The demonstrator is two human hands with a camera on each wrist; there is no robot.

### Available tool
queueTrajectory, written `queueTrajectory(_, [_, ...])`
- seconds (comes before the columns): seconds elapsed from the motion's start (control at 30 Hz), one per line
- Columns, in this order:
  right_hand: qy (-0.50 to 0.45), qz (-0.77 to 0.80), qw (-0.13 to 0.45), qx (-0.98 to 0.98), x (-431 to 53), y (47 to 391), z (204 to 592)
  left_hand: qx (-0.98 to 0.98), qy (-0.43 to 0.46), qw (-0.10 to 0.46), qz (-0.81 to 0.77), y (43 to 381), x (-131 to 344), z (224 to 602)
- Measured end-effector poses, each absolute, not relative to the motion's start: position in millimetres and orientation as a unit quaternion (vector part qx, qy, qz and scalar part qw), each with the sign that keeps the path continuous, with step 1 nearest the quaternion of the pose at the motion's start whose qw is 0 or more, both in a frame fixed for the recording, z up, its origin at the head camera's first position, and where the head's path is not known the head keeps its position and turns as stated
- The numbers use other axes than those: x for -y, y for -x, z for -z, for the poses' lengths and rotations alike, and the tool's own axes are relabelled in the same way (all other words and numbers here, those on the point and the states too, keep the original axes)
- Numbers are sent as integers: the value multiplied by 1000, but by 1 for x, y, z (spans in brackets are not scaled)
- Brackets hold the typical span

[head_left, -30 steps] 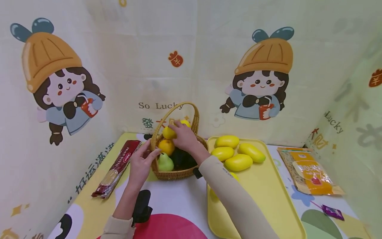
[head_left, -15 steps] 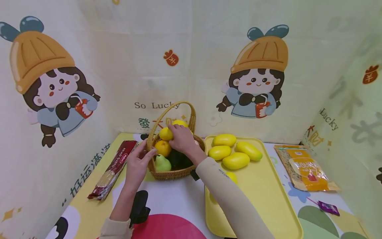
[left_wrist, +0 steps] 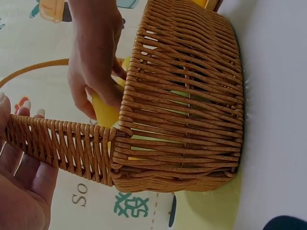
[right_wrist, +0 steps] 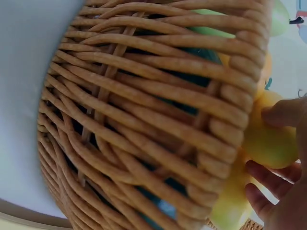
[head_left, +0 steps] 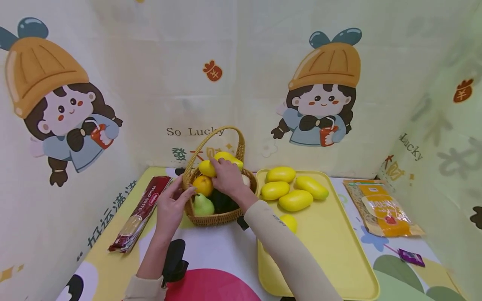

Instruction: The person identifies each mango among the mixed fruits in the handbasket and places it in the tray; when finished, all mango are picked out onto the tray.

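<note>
A wicker basket (head_left: 218, 219) of fruit stands at the back of the table. My left hand (head_left: 173, 207) grips the left base of its arched handle, fingers behind the weave in the left wrist view. Over the fruit, my right hand (head_left: 229, 177) holds a yellow mango (head_left: 207, 168), its thumb on the skin (right_wrist: 273, 136) in the right wrist view. Another mango (head_left: 227, 157) lies behind the fingers. Below them sit an orange (head_left: 202, 186), a green pear (head_left: 203, 205) and dark green produce (head_left: 222, 200), partly hidden by the right hand.
A yellow tray (head_left: 327, 259) with several mangoes (head_left: 295, 200) lies right of the basket, partly under my right sleeve. A dark red pasta packet (head_left: 141, 213) is at left. An orange-and-clear bag (head_left: 388, 213) and a small purple packet (head_left: 411, 257) lie at right.
The head view has shifted a little, moving the whole scene left. My right hand has moved slightly over the fruit, and more of the rear mango shows. The left hand keeps its grip.
</note>
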State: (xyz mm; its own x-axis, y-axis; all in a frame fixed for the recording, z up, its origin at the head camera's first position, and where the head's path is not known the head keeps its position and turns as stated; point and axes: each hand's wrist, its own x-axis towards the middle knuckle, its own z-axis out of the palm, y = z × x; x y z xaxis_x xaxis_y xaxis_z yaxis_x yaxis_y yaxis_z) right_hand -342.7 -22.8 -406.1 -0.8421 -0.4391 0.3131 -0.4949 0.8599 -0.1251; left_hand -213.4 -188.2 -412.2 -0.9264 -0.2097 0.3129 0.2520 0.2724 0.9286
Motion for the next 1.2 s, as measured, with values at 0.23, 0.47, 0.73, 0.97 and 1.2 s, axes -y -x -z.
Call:
queueTrajectory(0.23, [-231, -126, 145, 954, 5, 340, 399, 773, 28, 187, 605, 217, 182, 409])
queueTrajectory(0.47, [-247, -145, 173, 942, -9, 333, 400, 770, 20, 187, 610, 216, 181, 410])
queueTrajectory(0.73, [-268, -164, 200, 928, -30, 315, 391, 774, 10, 190, 605, 212, 186, 409])
queueTrajectory(0.97, [-211, -252, 179, 927, -57, 303, 383, 775, 12, 187, 604, 213, 187, 409])
queueTrajectory(1.2, [-228, -234, 187, 927, -90, 291, 388, 772, 10, 185, 608, 213, 186, 411])
